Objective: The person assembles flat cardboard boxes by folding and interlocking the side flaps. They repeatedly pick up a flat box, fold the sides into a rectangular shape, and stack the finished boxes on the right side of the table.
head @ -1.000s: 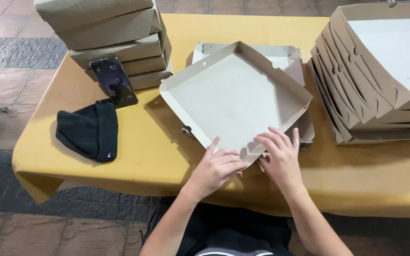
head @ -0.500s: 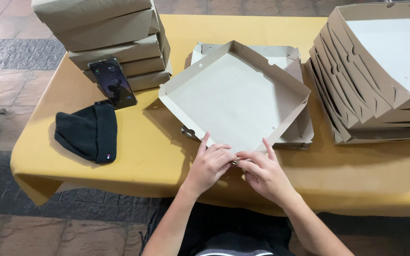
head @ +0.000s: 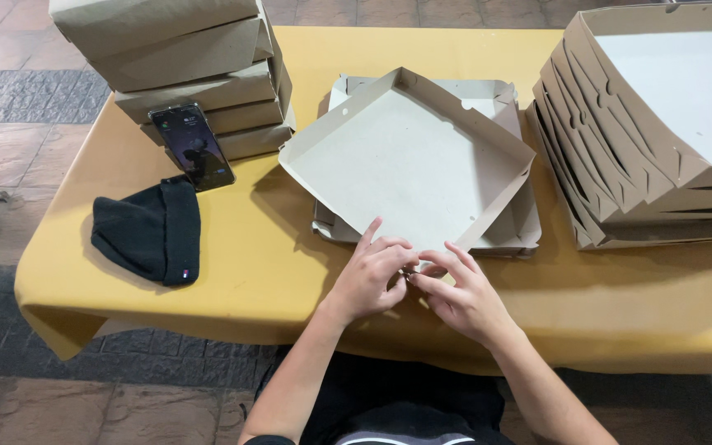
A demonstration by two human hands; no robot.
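Note:
A shallow grey cardboard box tray [head: 405, 161] lies turned like a diamond in the middle of the yellow table [head: 274, 272]. Its near corner points at me. My left hand [head: 370, 276] and my right hand [head: 461, 292] meet at that corner, fingers pinching the cardboard flaps there. The corner itself is hidden under my fingers. The tray rests on a flat stack of unfolded box blanks [head: 514, 231].
A pile of closed boxes [head: 183, 66] stands at the back left, with a phone [head: 192, 147] leaning on it. A black knit hat [head: 150, 232] lies near the left edge. Nested open box trays [head: 653, 124] are stacked at the right.
The tray has swung so its corner faces me. Both hands slid from the near edge inward and came together at that corner.

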